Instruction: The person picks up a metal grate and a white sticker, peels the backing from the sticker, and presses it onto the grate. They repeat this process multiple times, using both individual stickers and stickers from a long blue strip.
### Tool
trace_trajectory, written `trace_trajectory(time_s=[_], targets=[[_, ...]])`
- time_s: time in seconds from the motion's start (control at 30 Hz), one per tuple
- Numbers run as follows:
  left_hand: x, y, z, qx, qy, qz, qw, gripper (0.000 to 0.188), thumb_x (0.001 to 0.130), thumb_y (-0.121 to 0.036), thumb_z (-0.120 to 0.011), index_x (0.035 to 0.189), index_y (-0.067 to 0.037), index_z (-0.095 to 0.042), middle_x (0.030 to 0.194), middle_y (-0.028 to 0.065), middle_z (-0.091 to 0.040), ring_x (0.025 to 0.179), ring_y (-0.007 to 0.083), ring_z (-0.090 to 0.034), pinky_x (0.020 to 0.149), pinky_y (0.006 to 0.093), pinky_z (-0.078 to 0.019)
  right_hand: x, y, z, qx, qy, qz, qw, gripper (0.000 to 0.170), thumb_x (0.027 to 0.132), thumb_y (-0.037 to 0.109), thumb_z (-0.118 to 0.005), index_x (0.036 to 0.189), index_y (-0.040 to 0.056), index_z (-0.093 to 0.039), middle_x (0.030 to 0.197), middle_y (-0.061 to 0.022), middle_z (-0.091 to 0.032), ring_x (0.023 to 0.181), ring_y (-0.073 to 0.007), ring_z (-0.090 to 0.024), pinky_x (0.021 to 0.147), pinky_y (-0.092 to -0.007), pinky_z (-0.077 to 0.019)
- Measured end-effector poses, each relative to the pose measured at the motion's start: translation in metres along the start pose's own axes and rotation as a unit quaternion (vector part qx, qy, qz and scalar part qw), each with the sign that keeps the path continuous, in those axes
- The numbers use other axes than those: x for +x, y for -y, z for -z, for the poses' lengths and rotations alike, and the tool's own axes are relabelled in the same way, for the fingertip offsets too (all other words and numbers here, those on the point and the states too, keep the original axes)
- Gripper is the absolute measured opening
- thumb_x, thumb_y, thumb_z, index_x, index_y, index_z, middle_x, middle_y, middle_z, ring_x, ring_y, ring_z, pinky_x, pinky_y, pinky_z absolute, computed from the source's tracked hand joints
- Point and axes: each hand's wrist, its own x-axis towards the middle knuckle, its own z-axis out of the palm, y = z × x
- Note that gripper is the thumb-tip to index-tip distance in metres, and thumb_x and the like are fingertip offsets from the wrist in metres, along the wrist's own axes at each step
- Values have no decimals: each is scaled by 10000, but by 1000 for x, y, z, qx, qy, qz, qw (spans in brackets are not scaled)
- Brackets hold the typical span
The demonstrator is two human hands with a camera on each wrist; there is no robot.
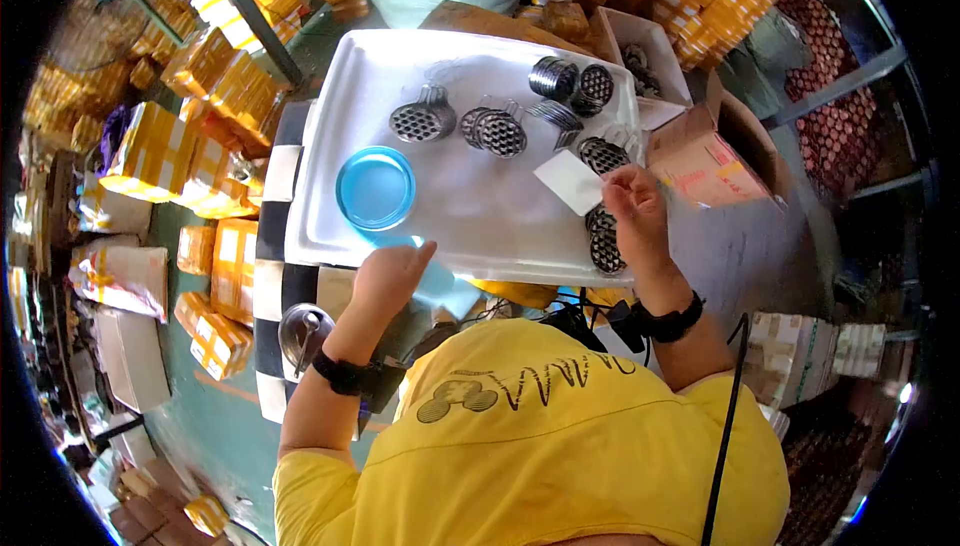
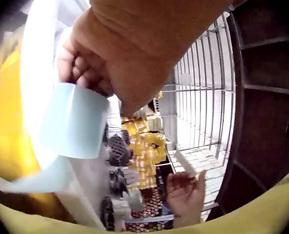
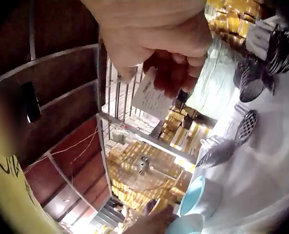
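My right hand point(image 1: 637, 208) pinches a white card point(image 1: 578, 183) between thumb and fingers, above the right side of a white tray point(image 1: 480, 236). Small print shows on the card point(image 3: 152, 99) in the right wrist view. My left hand point(image 1: 388, 278), fingers curled, grips a light blue plastic strip point(image 2: 75, 122) at the tray's front edge; part of the strip hangs past that edge. Just beyond this hand lies a round blue roll point(image 1: 375, 189). Black utensils with round perforated heads point(image 1: 603, 241) lie beside and under my right hand.
More perforated utensils point(image 1: 422, 121) lie in bunches across the tray's far half. An open cardboard box point(image 1: 715, 151) and a white box point(image 1: 640, 56) stand at the right. A metal bowl point(image 1: 305, 334) sits left of my body. Taped cartons point(image 1: 235, 266) are stacked around.
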Motion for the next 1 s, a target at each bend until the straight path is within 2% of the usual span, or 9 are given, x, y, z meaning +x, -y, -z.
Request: trace_trajectory(time_s=[0.03,0.17,0.27,0.37,0.4,0.53,0.7,0.87,1.0], targets=[[3,-17,11,58,-13,9,998,428,868,-371,-477,711,13,-580,632,169,-556,535,301,-523,529,379,-413,-3,1,6,-24,-19,-6,1000,128,790,81,-619,858,55,-514,765,-5,-555,706,-81,-526,656,-216,-441],[55,-48,16,-44,-125,-130,983,272,819,-263,-558,787,3,-600,717,192,-583,665,335,-574,599,380,-444,-22,-4,23,-63,-70,-24,995,172,758,67,-646,856,53,-506,759,16,-527,702,-75,-509,650,-218,-436],[125,-57,-9,-36,-130,-163,977,238,784,-246,-590,877,-27,-597,805,153,-602,780,328,-576,659,398,-455,-39,0,28,-56,-82,-21,995,268,776,31,-607,1012,55,-482,829,15,-496,750,-61,-483,694,-207,-418],[175,-68,-38,97,-208,-198,953,280,766,-240,-604,948,-29,-580,929,156,-591,882,327,-556,726,399,-461,-59,0,41,-34,-95,-47,994,320,795,22,-581,1093,30,-463,896,-14,-517,819,-83,-502,754,-224,-422],[185,-75,-42,116,-175,-147,967,412,721,-287,-650,1038,-47,-543,1049,156,-545,948,342,-532,775,409,-460,-65,2,43,-25,-112,-52,992,307,789,24,-590,1073,19,-473,884,-18,-514,808,-92,-509,741,-231,-433],[203,-83,-59,194,-132,-16,972,690,609,-380,-730,1162,-82,-444,1120,130,-475,999,347,-506,806,423,-461,-87,10,55,-44,-182,-86,979,252,809,45,-582,1040,1,-490,920,-59,-557,838,-117,-536,747,-259,-450],[218,-61,-56,225,-123,-58,965,612,616,-345,-728,1098,-70,-470,1099,140,-477,1026,348,-486,815,408,-457,-103,-1,76,-60,-229,-92,967,211,818,59,-567,1009,-10,-513,857,-50,-580,795,-117,-548,736,-258,-454],[214,-48,-41,4,-139,-95,986,352,697,-198,-670,967,-14,-538,888,143,-577,852,297,-566,739,375,-448,-98,-1,82,-70,-238,-81,965,206,811,56,-563,1001,-15,-530,865,-49,-588,776,-113,-544,725,-248,-451],[178,-44,-32,-338,-10,-69,939,205,778,-84,-599,931,35,-530,850,90,-584,755,164,-549,644,281,-447,-78,4,79,-30,-189,-112,975,201,800,63,-566,987,-9,-555,863,-50,-591,778,-116,-545,724,-242,-449]])
